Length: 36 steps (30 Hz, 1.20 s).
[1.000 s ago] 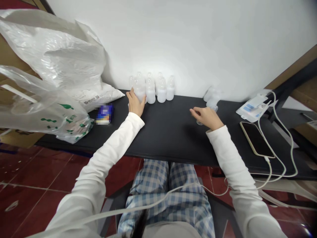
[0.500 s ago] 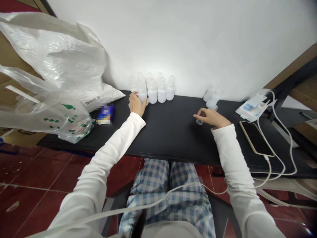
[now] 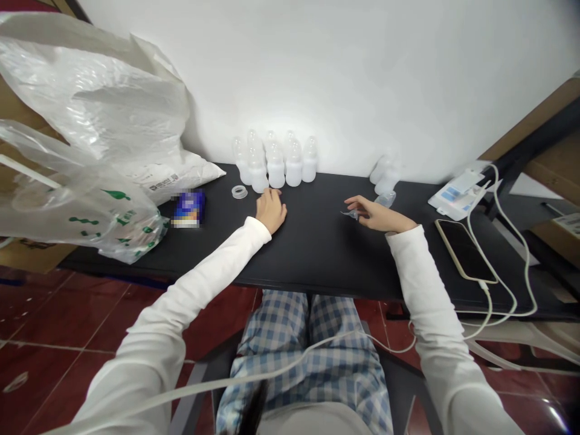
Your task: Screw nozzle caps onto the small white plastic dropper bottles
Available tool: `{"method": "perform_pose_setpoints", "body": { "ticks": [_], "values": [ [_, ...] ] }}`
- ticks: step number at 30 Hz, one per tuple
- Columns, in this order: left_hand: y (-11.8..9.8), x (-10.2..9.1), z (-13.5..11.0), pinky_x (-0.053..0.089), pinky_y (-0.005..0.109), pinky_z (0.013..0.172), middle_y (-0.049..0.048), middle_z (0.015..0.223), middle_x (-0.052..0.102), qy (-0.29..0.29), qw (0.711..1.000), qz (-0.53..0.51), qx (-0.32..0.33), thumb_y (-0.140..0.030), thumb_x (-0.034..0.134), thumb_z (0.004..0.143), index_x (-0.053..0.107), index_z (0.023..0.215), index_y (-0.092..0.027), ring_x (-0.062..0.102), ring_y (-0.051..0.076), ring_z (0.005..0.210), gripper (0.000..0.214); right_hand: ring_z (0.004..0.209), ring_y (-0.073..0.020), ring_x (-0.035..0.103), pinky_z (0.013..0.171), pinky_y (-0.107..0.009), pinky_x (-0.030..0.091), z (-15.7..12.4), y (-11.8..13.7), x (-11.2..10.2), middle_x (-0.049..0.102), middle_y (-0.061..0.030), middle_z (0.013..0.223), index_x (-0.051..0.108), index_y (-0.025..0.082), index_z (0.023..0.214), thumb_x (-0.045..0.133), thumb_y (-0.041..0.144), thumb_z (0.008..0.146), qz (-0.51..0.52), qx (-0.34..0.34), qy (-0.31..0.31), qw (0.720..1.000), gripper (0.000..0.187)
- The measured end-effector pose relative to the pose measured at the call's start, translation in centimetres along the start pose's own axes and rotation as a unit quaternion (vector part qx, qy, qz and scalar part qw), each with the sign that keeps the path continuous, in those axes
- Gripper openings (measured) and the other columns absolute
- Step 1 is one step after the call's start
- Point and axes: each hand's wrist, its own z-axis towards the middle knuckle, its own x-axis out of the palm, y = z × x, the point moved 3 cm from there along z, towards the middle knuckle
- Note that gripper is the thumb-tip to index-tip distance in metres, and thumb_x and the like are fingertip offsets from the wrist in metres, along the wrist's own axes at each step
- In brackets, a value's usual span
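Note:
A group of small baby bottles (image 3: 275, 172), frosted white with clear domed caps, stands upright against the wall. My left hand (image 3: 270, 211) rests on the black table just in front of them, fingers loosely bent and thumb apart, with nothing visible in it. Left of it lies a whitish screw ring (image 3: 240, 192). Farther right, my right hand (image 3: 374, 214) pinches a clear, soft-looking bottle teat (image 3: 351, 214) just above the table. Behind that hand lies a clear domed cap (image 3: 386, 198), partly hidden, next to several whitish bottle parts (image 3: 386, 176) whose exact shape is blurred.
A blue packet (image 3: 189, 206) and large plastic bags (image 3: 131, 223) occupy the table's left side. To the right lie a phone (image 3: 466, 251) on a white charging cable (image 3: 492, 311) and a white-and-blue flat pack (image 3: 457, 194). The table's front edge (image 3: 308, 289) is above my lap.
My left hand has drawn back from the bottles, rightward and toward me, exposing the screw ring. My right hand has lifted the teat off the table and shifted slightly left.

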Motion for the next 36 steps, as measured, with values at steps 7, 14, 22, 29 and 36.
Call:
{"method": "perform_pose_setpoints", "body": {
  "ticks": [7, 14, 22, 29, 36],
  "values": [
    [-2.4, 0.9, 0.8, 0.048, 0.052, 0.108, 0.0195, 0.126, 0.057, 0.034, 0.99, -0.102, 0.089, -0.025, 0.066, 0.088, 0.058, 0.118, -0.014, 0.06, 0.032, 0.118, 0.034, 0.094, -0.0195, 0.073, 0.089, -0.036, 0.058, 0.3, 0.0, -0.5, 0.077, -0.0058, 0.101, 0.066, 0.022, 0.1, 0.055, 0.01, 0.078, -0.017, 0.001, -0.04, 0.999, 0.028],
    [-3.5, 1.9, 1.5, 0.056, 0.038, 0.098, 0.0086, 0.105, 0.072, 0.092, 0.893, -0.427, -0.108, -0.036, 0.072, 0.089, 0.052, 0.112, -0.019, 0.072, 0.018, 0.101, 0.035, 0.084, -0.0207, 0.073, 0.081, -0.037, 0.057, 0.4, 2.1, -0.7, 0.079, -0.0064, 0.092, 0.073, 0.021, 0.097, 0.064, 0.04, 0.09, 0.025, -0.043, -0.091, 0.995, 0.022],
    [-7.5, 2.0, 0.8, 0.059, 0.025, 0.07, 0.0096, 0.098, 0.077, 0.169, 0.754, -0.6, -0.205, -0.057, 0.052, 0.101, 0.049, 0.096, -0.019, 0.077, 0.015, 0.082, 0.038, 0.094, -0.0225, 0.075, 0.091, -0.041, 0.061, 1.2, 5.1, 1.9, 0.079, -0.0074, 0.102, 0.075, 0.022, 0.102, 0.072, 0.059, 0.085, 0.176, -0.101, -0.23, 0.952, 0.04],
    [-7.7, 1.9, 0.5, 0.064, 0.026, 0.078, -0.0022, 0.094, 0.07, 0.149, 0.76, -0.61, -0.166, -0.038, 0.058, 0.102, 0.052, 0.1, -0.022, 0.074, 0.009, 0.077, 0.017, 0.083, -0.0171, 0.071, 0.084, -0.035, 0.06, 2.5, 4.5, 4.3, 0.074, -0.0055, 0.095, 0.075, 0.02, 0.095, 0.075, 0.058, 0.083, 0.237, -0.088, -0.234, 0.939, 0.04],
    [-7.6, 2.4, 0.3, 0.064, 0.026, 0.07, -0.0013, 0.082, 0.068, 0.145, 0.766, -0.617, -0.102, -0.062, 0.068, 0.089, 0.057, 0.105, -0.02, 0.076, 0.014, 0.076, 0.046, 0.064, -0.0121, 0.051, 0.064, -0.03, 0.046, 2.6, 4.7, 5.6, 0.061, 0.0008, 0.074, 0.069, 0.021, 0.085, 0.075, 0.049, 0.088, 0.14, -0.122, -0.342, 0.921, 0.029]
  ]
}}
